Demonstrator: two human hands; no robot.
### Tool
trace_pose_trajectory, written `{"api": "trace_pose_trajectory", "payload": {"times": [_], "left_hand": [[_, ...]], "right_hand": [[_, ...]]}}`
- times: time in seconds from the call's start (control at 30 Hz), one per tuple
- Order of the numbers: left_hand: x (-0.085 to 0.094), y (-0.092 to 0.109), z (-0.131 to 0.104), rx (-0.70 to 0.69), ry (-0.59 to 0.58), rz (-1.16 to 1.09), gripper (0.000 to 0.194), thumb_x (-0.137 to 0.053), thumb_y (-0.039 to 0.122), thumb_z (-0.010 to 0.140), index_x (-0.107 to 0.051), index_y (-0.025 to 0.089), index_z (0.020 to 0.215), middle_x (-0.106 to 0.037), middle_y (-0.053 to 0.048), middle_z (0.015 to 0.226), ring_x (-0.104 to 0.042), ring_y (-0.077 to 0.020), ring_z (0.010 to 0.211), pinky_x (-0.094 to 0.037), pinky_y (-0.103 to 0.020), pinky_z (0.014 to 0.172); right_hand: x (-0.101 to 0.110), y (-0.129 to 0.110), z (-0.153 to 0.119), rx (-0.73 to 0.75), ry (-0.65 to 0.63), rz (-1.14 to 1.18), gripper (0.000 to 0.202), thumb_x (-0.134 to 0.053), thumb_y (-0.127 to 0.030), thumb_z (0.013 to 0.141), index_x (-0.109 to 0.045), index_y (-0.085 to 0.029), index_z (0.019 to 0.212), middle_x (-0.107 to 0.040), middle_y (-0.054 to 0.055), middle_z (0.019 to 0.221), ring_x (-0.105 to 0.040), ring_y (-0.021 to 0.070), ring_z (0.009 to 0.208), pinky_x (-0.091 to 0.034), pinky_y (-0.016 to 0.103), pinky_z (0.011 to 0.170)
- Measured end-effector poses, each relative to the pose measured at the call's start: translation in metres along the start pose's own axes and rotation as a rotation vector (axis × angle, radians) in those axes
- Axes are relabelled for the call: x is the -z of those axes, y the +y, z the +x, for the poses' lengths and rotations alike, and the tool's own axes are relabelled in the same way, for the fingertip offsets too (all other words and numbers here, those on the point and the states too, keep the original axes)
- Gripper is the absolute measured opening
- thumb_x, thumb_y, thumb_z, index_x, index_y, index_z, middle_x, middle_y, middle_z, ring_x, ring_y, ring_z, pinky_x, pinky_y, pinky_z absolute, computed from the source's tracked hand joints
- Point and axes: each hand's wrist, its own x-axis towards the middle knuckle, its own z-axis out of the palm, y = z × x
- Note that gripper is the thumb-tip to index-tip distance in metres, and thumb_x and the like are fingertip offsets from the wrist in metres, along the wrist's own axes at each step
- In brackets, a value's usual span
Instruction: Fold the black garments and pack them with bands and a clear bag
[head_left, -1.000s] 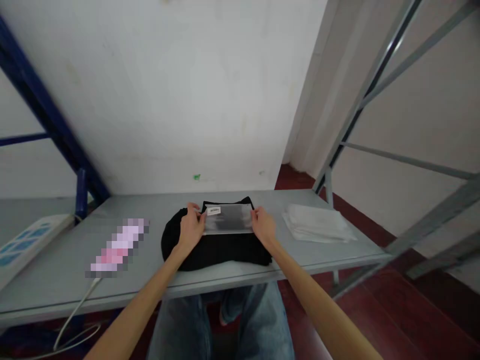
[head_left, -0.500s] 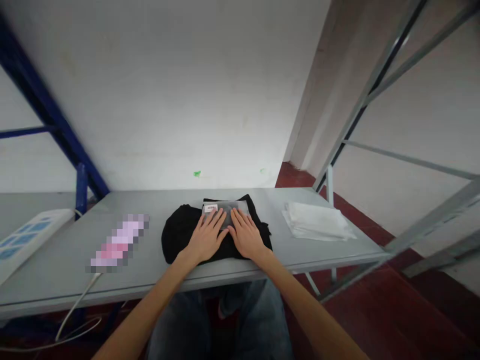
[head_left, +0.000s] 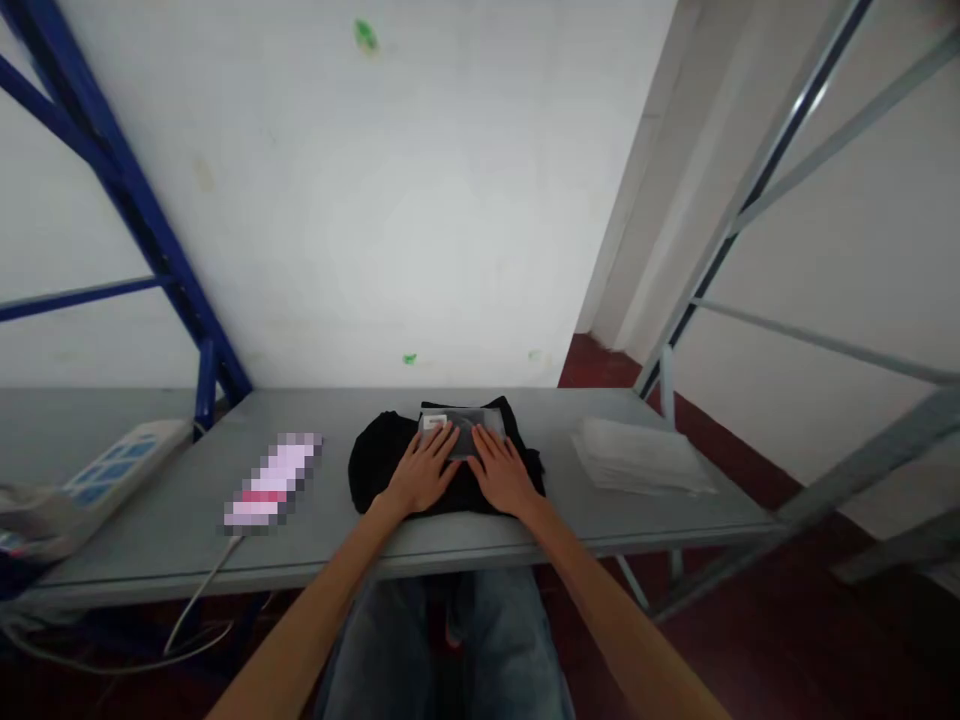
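Observation:
A clear plastic bag [head_left: 466, 417] with a small white label [head_left: 435, 422] lies on top of a folded black cloth item [head_left: 379, 455]. What is inside the bag looks dark and cannot be made out well. My left hand [head_left: 425, 475] rests flat on the bag's left part, its fingers stretched out over the lower edge. Beside it, my right hand [head_left: 501, 472] lies flat on the right part, fingers spread. Both palms sit over the black cloth, and the two thumbs point toward each other.
On the right of the grey table [head_left: 315, 550] lies a stack of white plastic bags [head_left: 641, 455]. To the left are a blurred-out phone [head_left: 274, 485] with a cable and a white power strip [head_left: 124, 465]. A blue metal frame [head_left: 161, 240] rises at the left, a grey one [head_left: 727, 240] at the right.
The camera view has shifted, so the table and the things on it appear slightly further right. Both hands stay flat on the bag in nearly the same place.

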Motion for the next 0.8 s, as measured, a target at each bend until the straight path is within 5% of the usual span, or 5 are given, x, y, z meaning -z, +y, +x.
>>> {"api": "trace_pose_trajectory", "payload": {"times": [0.27, 0.43, 0.63, 0.8], "left_hand": [[0.006, 0.002, 0.004, 0.03, 0.021, -0.017, 0.061, -0.032, 0.048, 0.109, -0.036, 0.021, 0.164, -0.035, -0.01, 0.17, -0.031, -0.027, 0.158, -0.028, -0.053, 0.128], [0.024, 0.022, -0.02, 0.081, 0.147, -0.011, 0.057, -0.032, 0.039, 0.109, -0.04, 0.021, 0.162, -0.041, -0.011, 0.166, -0.033, -0.0281, 0.158, -0.024, -0.056, 0.13], [0.023, 0.046, -0.072, 0.085, 0.127, -0.026, 0.054, -0.036, 0.043, 0.108, -0.049, 0.022, 0.157, -0.045, -0.011, 0.164, -0.04, -0.0292, 0.154, -0.03, -0.057, 0.127], [0.023, 0.041, -0.08, 0.08, 0.04, -0.043, 0.057, -0.04, 0.05, 0.107, -0.047, 0.025, 0.158, -0.043, -0.01, 0.165, -0.036, -0.0286, 0.156, -0.03, -0.057, 0.127]], "right_hand": [[0.002, -0.002, 0.004, -0.007, 0.058, 0.009, 0.06, -0.028, -0.042, 0.111, -0.032, -0.018, 0.166, -0.033, 0.01, 0.17, -0.03, 0.026, 0.158, -0.025, 0.054, 0.128], [0.018, -0.015, -0.025, 0.012, 0.2, 0.024, 0.057, -0.027, -0.038, 0.112, -0.037, -0.017, 0.164, -0.036, 0.011, 0.169, -0.029, 0.0245, 0.158, -0.023, 0.05, 0.13], [0.018, -0.024, -0.076, 0.044, 0.083, 0.065, 0.056, -0.029, -0.042, 0.112, -0.046, -0.017, 0.159, -0.048, 0.011, 0.162, -0.039, 0.0256, 0.154, -0.028, 0.049, 0.128], [0.02, -0.026, -0.08, 0.03, 0.036, 0.037, 0.058, -0.033, -0.045, 0.111, -0.047, -0.016, 0.158, -0.045, 0.01, 0.164, -0.037, 0.0264, 0.155, -0.027, 0.05, 0.128]]}}
